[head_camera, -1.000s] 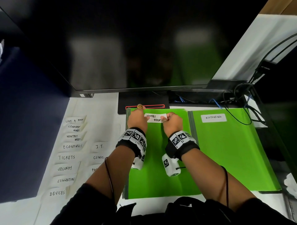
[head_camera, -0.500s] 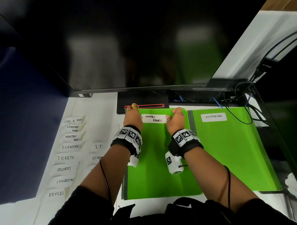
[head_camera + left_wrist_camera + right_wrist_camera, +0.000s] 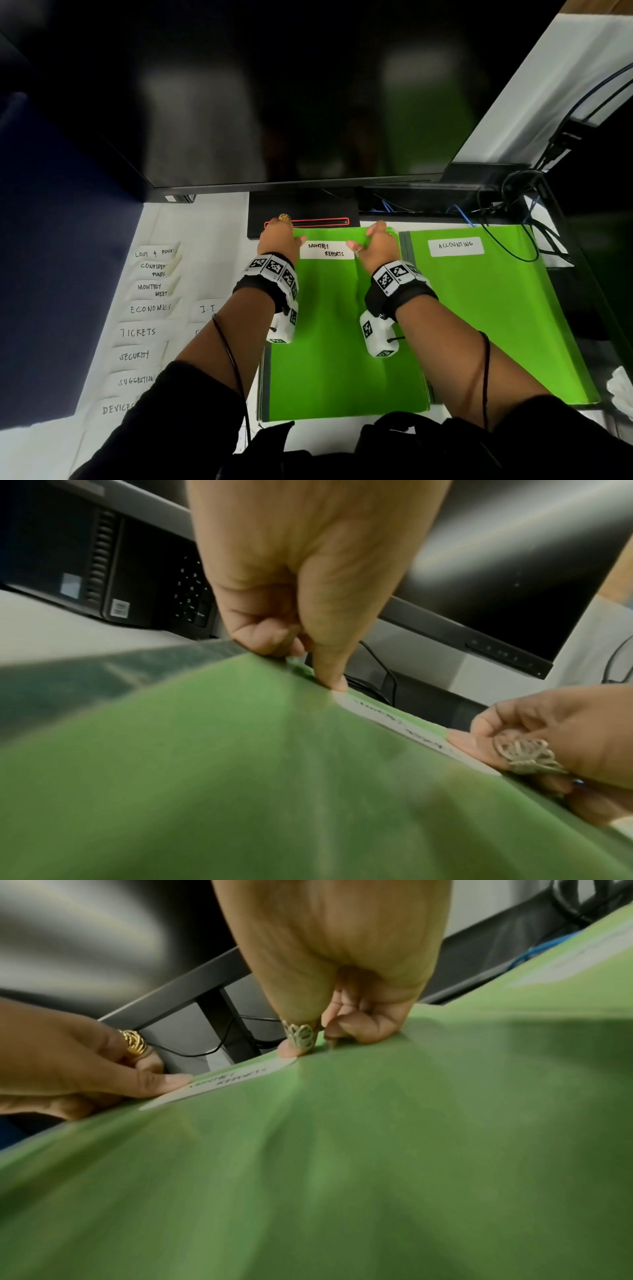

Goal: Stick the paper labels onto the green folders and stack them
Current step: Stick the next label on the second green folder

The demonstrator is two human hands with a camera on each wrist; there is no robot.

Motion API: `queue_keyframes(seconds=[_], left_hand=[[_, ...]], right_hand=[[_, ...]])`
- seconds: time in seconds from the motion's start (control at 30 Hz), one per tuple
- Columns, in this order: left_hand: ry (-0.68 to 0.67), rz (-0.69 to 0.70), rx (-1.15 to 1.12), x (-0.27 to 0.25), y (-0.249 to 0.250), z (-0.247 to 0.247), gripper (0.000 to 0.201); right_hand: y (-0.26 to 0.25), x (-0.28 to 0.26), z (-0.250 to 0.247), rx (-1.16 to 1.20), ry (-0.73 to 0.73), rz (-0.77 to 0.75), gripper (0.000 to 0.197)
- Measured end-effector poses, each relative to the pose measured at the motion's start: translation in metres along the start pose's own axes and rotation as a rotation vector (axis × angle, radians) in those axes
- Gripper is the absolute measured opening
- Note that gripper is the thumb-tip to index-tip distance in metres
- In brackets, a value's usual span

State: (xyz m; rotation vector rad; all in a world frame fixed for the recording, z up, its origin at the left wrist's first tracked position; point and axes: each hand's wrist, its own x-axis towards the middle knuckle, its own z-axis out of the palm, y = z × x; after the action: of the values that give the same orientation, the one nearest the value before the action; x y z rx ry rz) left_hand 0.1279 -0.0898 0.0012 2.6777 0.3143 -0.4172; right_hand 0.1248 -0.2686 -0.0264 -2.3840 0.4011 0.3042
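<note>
A green folder (image 3: 342,342) lies before me, on top of a pile of others. Its white "Monthly Reports" label (image 3: 327,250) sits flat near the top edge. My left hand (image 3: 284,236) grips the folder's top left corner, thumb by the label's left end (image 3: 404,723), fingers curled over the far edge. My right hand (image 3: 375,240) grips the top edge right of the label, its ringed thumb (image 3: 296,1042) pressing beside the label's right end (image 3: 222,1083). A second green folder (image 3: 496,308) labelled "Accounting" (image 3: 455,246) lies to the right.
Several handwritten loose labels (image 3: 147,308) lie in columns on the white desk at the left. A large dark monitor (image 3: 291,102) and its stand (image 3: 305,212) rise just behind the folders. Cables (image 3: 534,222) trail over the back right corner.
Both hands have left the label and slid outward and back to the folder's top edge. The label now shows in full between them.
</note>
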Motion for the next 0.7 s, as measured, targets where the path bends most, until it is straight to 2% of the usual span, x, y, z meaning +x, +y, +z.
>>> queue_keyframes(seconds=[0.17,0.23,0.33,0.4,0.47,0.53,0.7], left_hand=[[-0.041,0.112,0.044,-0.008,-0.008,-0.003,0.043],[-0.077,0.116,0.023,-0.008,-0.012,-0.005,0.048],[-0.115,0.083,0.005,-0.003,-0.008,-0.002,0.076],[-0.091,0.031,0.050,-0.005,-0.001,0.005,0.098],[-0.023,0.033,0.153,-0.009,0.004,0.011,0.108],[0.023,0.046,0.176,-0.013,0.005,0.013,0.105],[-0.029,0.063,0.109,-0.009,0.000,0.006,0.094]], right_hand=[[0.007,0.001,-0.005,-0.005,-0.116,-0.054,0.053],[0.006,0.002,-0.010,-0.024,-0.168,-0.053,0.056],[0.001,0.001,-0.013,-0.039,-0.209,-0.017,0.058],[-0.003,-0.002,-0.008,-0.050,-0.191,0.009,0.073],[-0.007,-0.005,-0.003,-0.079,-0.159,0.017,0.085],[-0.011,-0.005,0.000,-0.114,-0.152,0.032,0.084],[-0.012,0.000,-0.005,-0.092,-0.182,0.065,0.070]])
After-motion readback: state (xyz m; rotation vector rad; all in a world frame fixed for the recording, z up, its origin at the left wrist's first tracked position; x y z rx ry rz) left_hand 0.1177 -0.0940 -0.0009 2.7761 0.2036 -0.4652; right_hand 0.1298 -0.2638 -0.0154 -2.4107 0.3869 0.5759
